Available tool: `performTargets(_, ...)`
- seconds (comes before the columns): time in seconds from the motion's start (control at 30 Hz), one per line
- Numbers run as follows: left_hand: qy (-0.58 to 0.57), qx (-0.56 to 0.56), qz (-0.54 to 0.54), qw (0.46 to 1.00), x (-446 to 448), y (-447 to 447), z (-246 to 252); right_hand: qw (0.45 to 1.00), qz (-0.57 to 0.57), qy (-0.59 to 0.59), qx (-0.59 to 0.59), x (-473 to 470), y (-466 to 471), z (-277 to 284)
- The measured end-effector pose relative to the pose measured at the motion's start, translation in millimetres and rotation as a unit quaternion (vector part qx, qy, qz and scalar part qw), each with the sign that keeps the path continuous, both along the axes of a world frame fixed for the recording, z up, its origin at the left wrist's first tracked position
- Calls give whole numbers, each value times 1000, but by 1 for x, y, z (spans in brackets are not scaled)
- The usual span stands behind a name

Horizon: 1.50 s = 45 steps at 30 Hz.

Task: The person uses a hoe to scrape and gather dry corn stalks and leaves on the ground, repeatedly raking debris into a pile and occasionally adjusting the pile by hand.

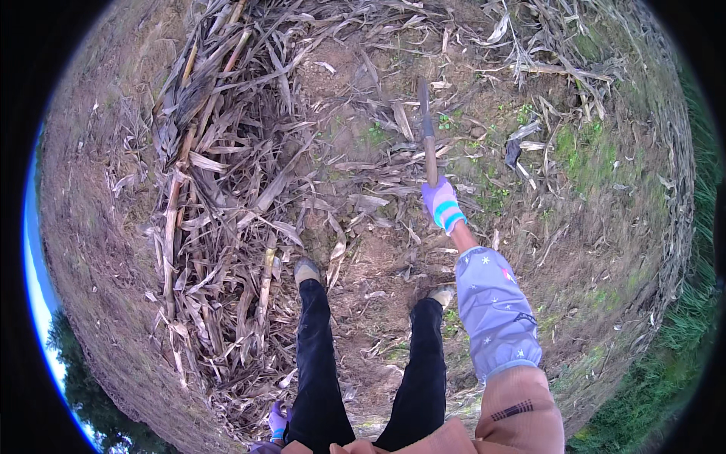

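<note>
My right hand (pixel 442 203), in a purple and white knit glove with blue bands, is closed around the wooden handle of a long-bladed hand tool (pixel 429 139), seemingly a sickle or machete. Its dark blade points away from me over soil and dry leaves. Down at the lower edge, beside my left thigh, my left hand (pixel 278 421) in a matching glove is partly hidden; whether it holds anything cannot be made out. A heap of dry corn stalks and leaves (pixel 227 153) lies to the left.
Both my feet stand on bare soil, the left shoe (pixel 307 270) close to a cut stalk (pixel 265 284). More dry stalks (pixel 558 69) lie at the upper right. Small green weeds grow ahead on the right, and tall green grass (pixel 675 340) borders the field at the far right.
</note>
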<state>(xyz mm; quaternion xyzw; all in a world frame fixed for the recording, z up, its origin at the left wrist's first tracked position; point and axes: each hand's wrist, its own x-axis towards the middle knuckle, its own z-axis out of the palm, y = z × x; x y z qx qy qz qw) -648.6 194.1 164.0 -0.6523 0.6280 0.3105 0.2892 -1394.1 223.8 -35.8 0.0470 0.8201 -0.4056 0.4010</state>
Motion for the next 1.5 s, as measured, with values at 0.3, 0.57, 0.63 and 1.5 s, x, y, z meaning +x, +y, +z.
performTargets(0.3,0,34,1,999,20,-7,-5,949,247,-68,182,114,139,81)
performTargets(0.57,0,-5,-129,992,-18,-22,-12,924,-94,-371,-6,83,268,255)
performTargets(0.63,-58,-10,-129,990,-23,-22,-8,932,-145,-332,3,66,296,250)
performTargets(1.5,-83,17,-107,991,-14,142,59,953,-14,-302,-20,162,299,132)
